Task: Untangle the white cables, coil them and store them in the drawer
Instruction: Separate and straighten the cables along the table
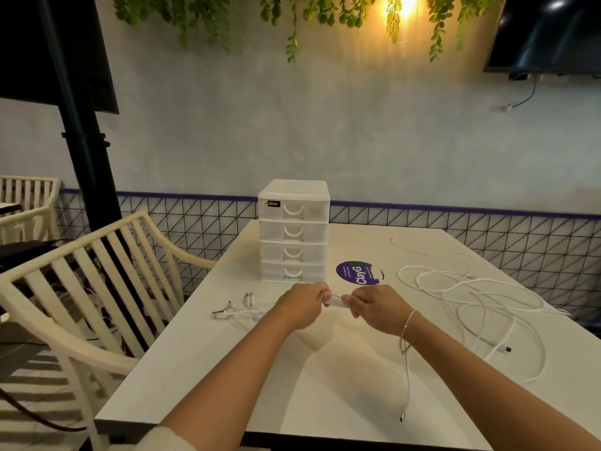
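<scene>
My left hand (304,304) and my right hand (377,307) meet above the middle of the white table (227,369). Between them they pinch a small bundle of white cable (335,301). One end of this cable hangs from under my right wrist down to a plug (402,417). Several short white cables with plugs (234,310) lie left of my left hand. A loose tangle of long white cables (471,297) sprawls over the table's right side. A white four-drawer box (294,231) stands behind my hands, all drawers closed.
A round purple sticker (357,273) lies right of the drawer box. A cream slatted chair (84,288) stands against the table's left edge. A black pole (84,151) with a screen rises at the left. A tiled wall runs behind the table.
</scene>
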